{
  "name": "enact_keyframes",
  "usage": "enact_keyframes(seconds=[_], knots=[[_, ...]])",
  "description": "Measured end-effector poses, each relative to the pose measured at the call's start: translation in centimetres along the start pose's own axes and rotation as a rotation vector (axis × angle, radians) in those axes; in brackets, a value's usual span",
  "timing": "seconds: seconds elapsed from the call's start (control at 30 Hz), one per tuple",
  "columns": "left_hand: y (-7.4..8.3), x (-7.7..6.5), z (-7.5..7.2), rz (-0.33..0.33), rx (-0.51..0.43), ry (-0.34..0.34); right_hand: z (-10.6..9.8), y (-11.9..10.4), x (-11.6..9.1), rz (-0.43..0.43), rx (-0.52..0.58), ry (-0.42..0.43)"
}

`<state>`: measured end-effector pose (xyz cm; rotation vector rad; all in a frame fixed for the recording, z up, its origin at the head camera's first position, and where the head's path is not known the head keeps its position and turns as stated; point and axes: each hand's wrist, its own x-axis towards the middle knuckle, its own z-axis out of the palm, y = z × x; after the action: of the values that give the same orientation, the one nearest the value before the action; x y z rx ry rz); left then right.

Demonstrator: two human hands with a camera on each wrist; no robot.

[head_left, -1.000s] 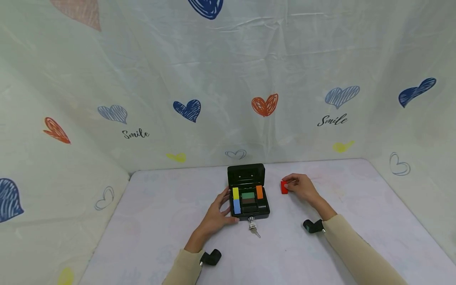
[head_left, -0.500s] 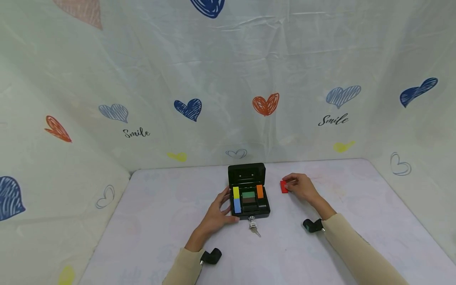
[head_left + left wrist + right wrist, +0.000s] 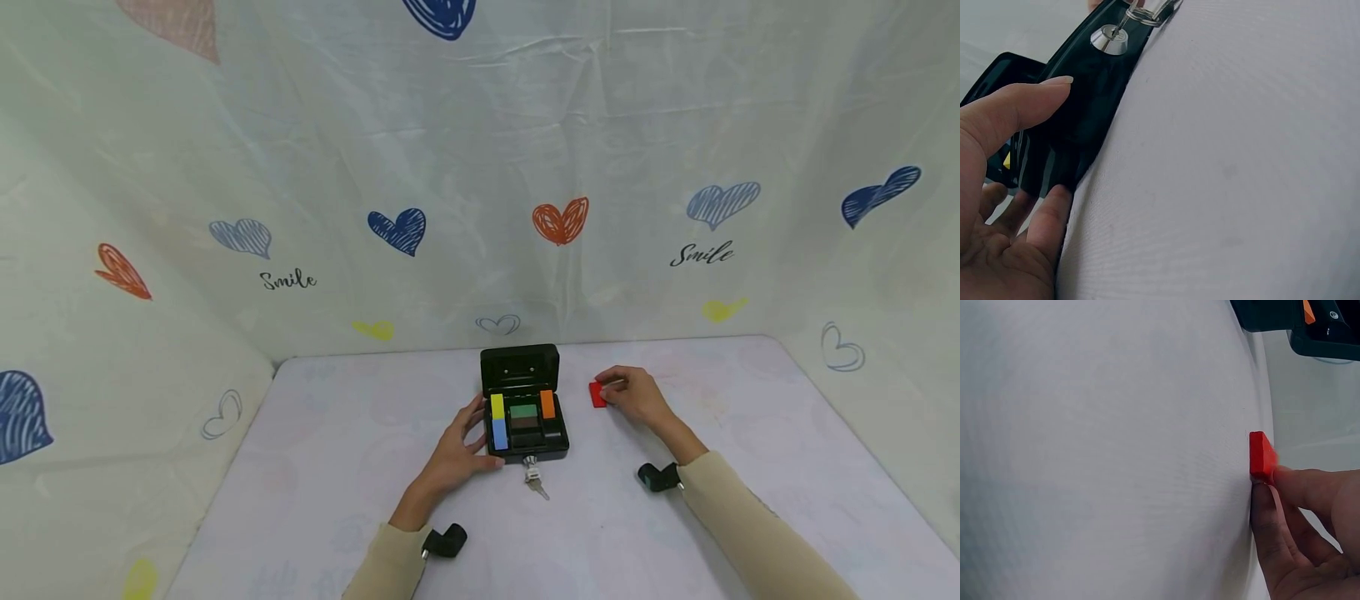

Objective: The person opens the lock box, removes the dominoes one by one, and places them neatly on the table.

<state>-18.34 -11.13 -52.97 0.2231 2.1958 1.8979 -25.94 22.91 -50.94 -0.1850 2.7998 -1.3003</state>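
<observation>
A small black cash box (image 3: 519, 371) stands on the white table with its lid raised. Yellow (image 3: 497, 407), blue (image 3: 499, 434) and orange (image 3: 547, 405) blocks lie in its side compartments, with green (image 3: 522, 411) and brown (image 3: 523, 423) ones in the middle. My left hand (image 3: 448, 458) holds the box by its near left corner, thumb on the front, fingers along the side. A key ring with keys (image 3: 534, 479) hangs from the front lock (image 3: 1110, 42). To the right of the box, my right hand (image 3: 636, 395) pinches a flat red block (image 3: 1261, 455) by its near side, down at the tabletop.
Behind the table hangs a white sheet (image 3: 465, 275) printed with hearts, continuing along both sides. Black wrist cameras (image 3: 446, 542) protrude from each beige sleeve. White tabletop (image 3: 570, 533) stretches in front of the box and between the arms.
The red block has turned slightly and shifted a touch left in my right hand's fingers. My left hand and the box keep their places.
</observation>
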Motion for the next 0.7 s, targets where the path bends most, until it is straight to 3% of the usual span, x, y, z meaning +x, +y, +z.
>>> enact_keyframes(seconds=[0.43, 0.7], knots=[[-0.2, 0.0, -0.1, 0.019, -0.005, -0.014, 0.1, -0.1, -0.7, 0.015, -0.007, 0.039], [-0.1, -0.1, -0.2, 0.021, -0.003, -0.021, -0.3, -0.6, -1.7, -0.087, 0.000, 0.084]])
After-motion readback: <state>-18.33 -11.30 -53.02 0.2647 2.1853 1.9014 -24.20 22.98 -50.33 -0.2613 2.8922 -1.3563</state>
